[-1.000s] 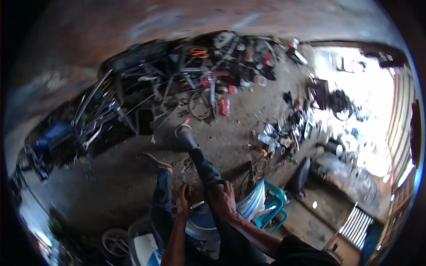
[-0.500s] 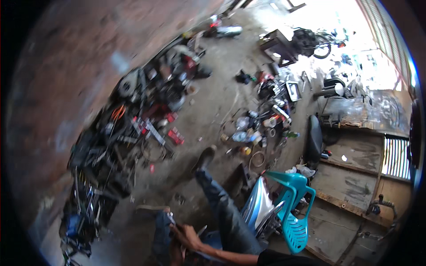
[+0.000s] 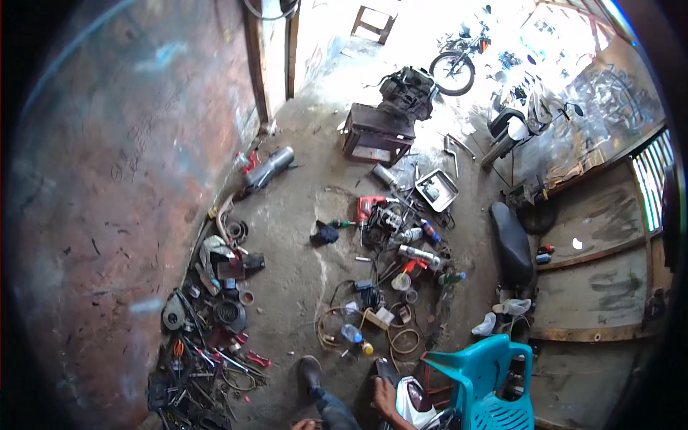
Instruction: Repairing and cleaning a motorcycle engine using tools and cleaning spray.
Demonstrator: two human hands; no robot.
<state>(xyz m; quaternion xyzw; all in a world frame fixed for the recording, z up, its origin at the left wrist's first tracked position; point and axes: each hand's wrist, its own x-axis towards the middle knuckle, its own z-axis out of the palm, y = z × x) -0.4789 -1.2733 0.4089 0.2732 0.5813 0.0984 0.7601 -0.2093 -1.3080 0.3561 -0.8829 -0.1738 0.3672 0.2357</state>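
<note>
Along the lower edge, see left hand (image 3: 307, 424) curled, cannot tell round what; past boot (image 3: 310, 374), could slip on loose bottle (image 3: 351, 332); see right hand (image 3: 385, 395), fingers bent, with hold unclear, beside white panel (image 3: 413, 398), easily scratched by close chair (image 3: 479, 365).

Nothing readable from where I stand
Only a faint dark scrawl (image 3: 117, 172) on the reddish wall (image 3: 107, 222), too small to make out.
</note>
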